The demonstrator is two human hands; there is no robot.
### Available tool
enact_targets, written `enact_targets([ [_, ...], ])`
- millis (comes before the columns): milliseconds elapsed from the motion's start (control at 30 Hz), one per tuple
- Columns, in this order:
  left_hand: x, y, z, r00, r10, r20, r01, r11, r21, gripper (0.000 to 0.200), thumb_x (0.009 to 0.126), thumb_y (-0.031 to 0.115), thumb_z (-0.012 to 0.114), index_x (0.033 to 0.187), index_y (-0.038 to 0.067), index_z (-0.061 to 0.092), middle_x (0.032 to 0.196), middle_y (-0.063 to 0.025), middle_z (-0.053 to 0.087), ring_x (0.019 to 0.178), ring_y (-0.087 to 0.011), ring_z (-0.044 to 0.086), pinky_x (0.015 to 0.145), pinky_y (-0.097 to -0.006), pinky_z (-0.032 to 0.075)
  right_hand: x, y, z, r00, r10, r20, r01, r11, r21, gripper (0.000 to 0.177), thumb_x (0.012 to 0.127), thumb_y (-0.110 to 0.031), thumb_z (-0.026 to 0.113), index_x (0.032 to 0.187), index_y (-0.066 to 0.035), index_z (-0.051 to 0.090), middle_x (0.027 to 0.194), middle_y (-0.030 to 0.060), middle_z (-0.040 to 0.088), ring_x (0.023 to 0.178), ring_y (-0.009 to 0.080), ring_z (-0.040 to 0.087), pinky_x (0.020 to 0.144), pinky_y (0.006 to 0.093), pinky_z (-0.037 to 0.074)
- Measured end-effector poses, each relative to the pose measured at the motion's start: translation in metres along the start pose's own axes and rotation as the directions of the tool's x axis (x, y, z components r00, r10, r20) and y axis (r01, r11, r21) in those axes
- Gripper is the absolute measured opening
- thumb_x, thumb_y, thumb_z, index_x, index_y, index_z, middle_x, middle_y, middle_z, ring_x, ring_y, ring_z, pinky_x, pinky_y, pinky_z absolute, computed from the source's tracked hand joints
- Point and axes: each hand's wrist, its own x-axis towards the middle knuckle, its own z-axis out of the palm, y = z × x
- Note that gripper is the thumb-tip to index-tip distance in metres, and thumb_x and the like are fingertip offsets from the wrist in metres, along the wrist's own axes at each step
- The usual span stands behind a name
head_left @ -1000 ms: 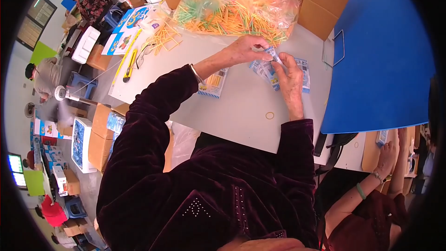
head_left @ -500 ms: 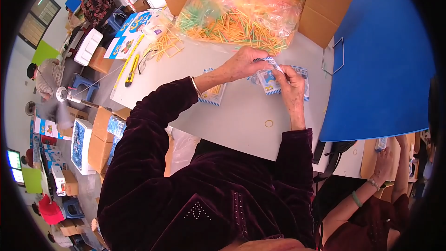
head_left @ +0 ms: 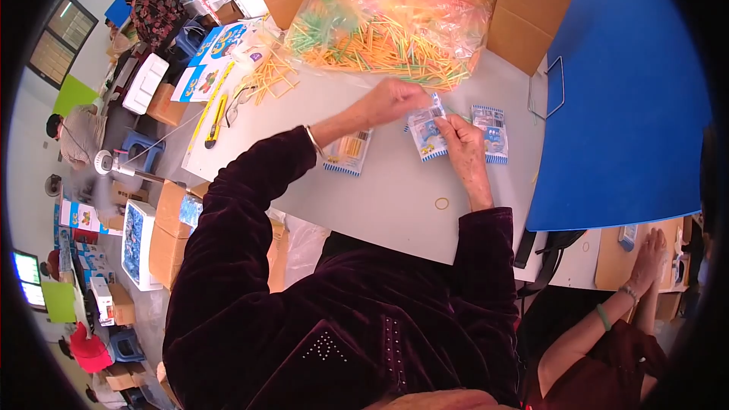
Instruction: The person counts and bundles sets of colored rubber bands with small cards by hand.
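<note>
My right hand [head_left: 466, 148] pinches a small blue-and-white plastic packet [head_left: 427, 134] between thumb and fingers, just above the table. At the packet's upper end is my left hand [head_left: 396, 100], slightly blurred, its fingers drawn together; whether anything is between them is hidden. Under my left wrist lies another packet [head_left: 348, 153] with yellow-orange sticks showing through it. To the right of my right hand, a blue-and-white packet [head_left: 490, 133] lies on the table, overlapping another at its edge.
An open cardboard box [head_left: 531, 19] at the back holds a clear bag of coloured sticks [head_left: 395, 38]. Loose sticks [head_left: 272, 76], a yellow cutter [head_left: 216, 120] and glasses [head_left: 237, 102] lie left. A rubber band [head_left: 441, 203] lies in front; a blue panel [head_left: 623, 106] stands right, a co-worker's hands [head_left: 647, 262] beyond.
My left hand has shifted slightly left and off the packet's top. The packet now hangs more upright in my right hand, uncovering more of the packet on the right. The co-worker's hands have come together.
</note>
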Motion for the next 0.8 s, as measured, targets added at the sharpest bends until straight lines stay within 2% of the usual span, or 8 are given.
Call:
enact_targets([
  [67, 0.017, -0.027, -0.027, 0.987, 0.146, -0.062, -0.119, 0.941, 0.317, 0.017, 0.083, 0.017, 0.055, 0.079, 0.001, 0.058, 0.063, -0.0095, 0.055, 0.06, -0.0226, 0.053, 0.058, -0.0314, 0.044, 0.001, 0.011, -0.003, 1.0, 0.01, 0.013, -0.01, 1.0, -0.016, 0.016, 0.085, -0.012, 0.057, 0.078, 0.002, 0.056, 0.058, 0.0017, 0.044, 0.055, 0.0063, 0.037, 0.049, 0.0238, 0.033],
  [133, 0.031, -0.055, -0.064, 0.93, 0.367, 0.009, -0.262, 0.646, 0.717, 0.011, 0.079, 0.014, 0.054, 0.082, 0.004, 0.058, 0.077, -0.0081, 0.058, 0.076, -0.0264, 0.055, 0.07, -0.0356, 0.044, 0.002, 0.016, -0.004, 1.0, 0.017, 0.023, -0.016, 0.999, -0.035, 0.017, 0.085, -0.012, 0.057, 0.077, 0.002, 0.056, 0.059, -0.002, 0.044, 0.056, 0.0034, 0.037, 0.049, 0.0218, 0.032],
  [167, 0.032, -0.063, -0.076, 0.93, 0.368, 0.011, -0.265, 0.645, 0.717, 0.011, 0.079, 0.014, 0.054, 0.082, 0.004, 0.058, 0.077, -0.0081, 0.058, 0.076, -0.0264, 0.055, 0.07, -0.0356, 0.044, 0.003, 0.017, -0.004, 0.999, 0.042, 0.027, -0.041, 0.999, -0.027, 0.017, 0.085, -0.012, 0.057, 0.076, 0.003, 0.055, 0.059, -0.002, 0.044, 0.056, 0.0036, 0.037, 0.049, 0.0221, 0.032],
  [233, 0.033, -0.072, -0.092, 0.952, 0.249, 0.181, -0.247, 0.267, 0.932, 0.015, 0.075, 0.011, 0.052, 0.088, 0.007, 0.058, 0.098, -0.0091, 0.055, 0.095, -0.0262, 0.05, 0.08, -0.0411, 0.04, 0.003, 0.016, -0.004, 0.998, 0.066, 0.025, -0.065, 0.998, -0.02, 0.018, 0.085, -0.012, 0.057, 0.075, 0.003, 0.054, 0.059, -0.0019, 0.044, 0.057, 0.0038, 0.037, 0.049, 0.0223, 0.033],
  [333, 0.042, -0.079, -0.097, 0.949, 0.207, 0.237, -0.271, 0.158, 0.95, 0.019, 0.075, 0.012, 0.05, 0.092, 0.008, 0.057, 0.11, -0.0114, 0.048, 0.106, -0.0273, 0.043, 0.083, -0.0446, 0.037, 0.003, 0.012, -0.003, 0.998, 0.069, -0.005, -0.069, 0.997, -0.042, 0.019, 0.085, -0.012, 0.057, 0.074, 0.003, 0.053, 0.059, -0.0015, 0.044, 0.057, 0.004, 0.036, 0.05, 0.0225, 0.033],
  [467, 0.052, -0.077, -0.094, 0.948, 0.195, 0.253, -0.286, 0.166, 0.944, 0.018, 0.077, 0.011, 0.047, 0.09, 0.005, 0.058, 0.11, -0.0139, 0.047, 0.105, -0.0283, 0.043, 0.083, -0.0455, 0.036, 0.002, 0.011, -0.003, 0.998, 0.065, 0.014, -0.064, 0.996, -0.057, 0.019, 0.085, -0.013, 0.057, 0.074, 0.003, 0.053, 0.059, 0.0, 0.045, 0.057, 0.0048, 0.037, 0.051, 0.0228, 0.034],
  [567, 0.06, -0.083, -0.088, 0.936, 0.222, 0.274, -0.293, 0.059, 0.954, 0.017, 0.078, 0.011, 0.047, 0.088, 0.004, 0.058, 0.111, -0.0139, 0.047, 0.106, -0.0289, 0.042, 0.085, -0.0448, 0.035, 0.002, 0.009, -0.004, 0.997, 0.074, 0.021, -0.073, 0.996, -0.054, 0.019, 0.085, -0.013, 0.057, 0.074, 0.003, 0.053, 0.059, 0.0011, 0.045, 0.057, 0.0056, 0.037, 0.051, 0.0233, 0.034],
  [800, 0.057, -0.087, -0.088, 0.946, 0.241, 0.216, -0.262, 0.175, 0.949, 0.018, 0.077, 0.013, 0.047, 0.087, 0.003, 0.059, 0.112, -0.0127, 0.046, 0.106, -0.0274, 0.041, 0.086, -0.0441, 0.032, 0.002, 0.009, -0.005, 0.996, 0.078, 0.035, -0.076, 0.995, -0.071, 0.019, 0.084, -0.013, 0.058, 0.075, 0.003, 0.053, 0.059, 0.0027, 0.047, 0.056, 0.0069, 0.038, 0.051, 0.0241, 0.034],
])
